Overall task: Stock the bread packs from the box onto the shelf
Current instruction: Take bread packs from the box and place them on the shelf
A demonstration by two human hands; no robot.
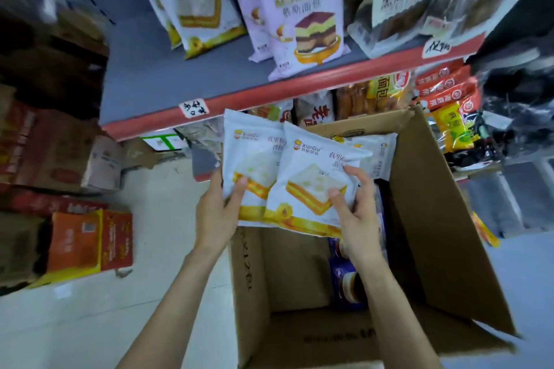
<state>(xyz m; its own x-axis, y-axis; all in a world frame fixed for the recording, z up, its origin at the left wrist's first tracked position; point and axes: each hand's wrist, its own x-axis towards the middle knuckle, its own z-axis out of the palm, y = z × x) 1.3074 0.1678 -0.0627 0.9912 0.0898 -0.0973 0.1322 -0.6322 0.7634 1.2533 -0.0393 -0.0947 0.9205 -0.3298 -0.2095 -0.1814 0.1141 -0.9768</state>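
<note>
My left hand (217, 213) grips one white bread pack (253, 156), thumb on its front. My right hand (355, 207) pinches the overlapping pack (314, 177), both above the open box (434, 219).

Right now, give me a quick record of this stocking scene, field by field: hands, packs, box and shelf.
left hand: left hand grips left white bread pack
right hand: right hand grips right white bread pack, overlapping the first
box: cardboard box open below the packs; purple packs inside
shelf: upper shelf bare at left, purple mousse bread bag standing right
</note>
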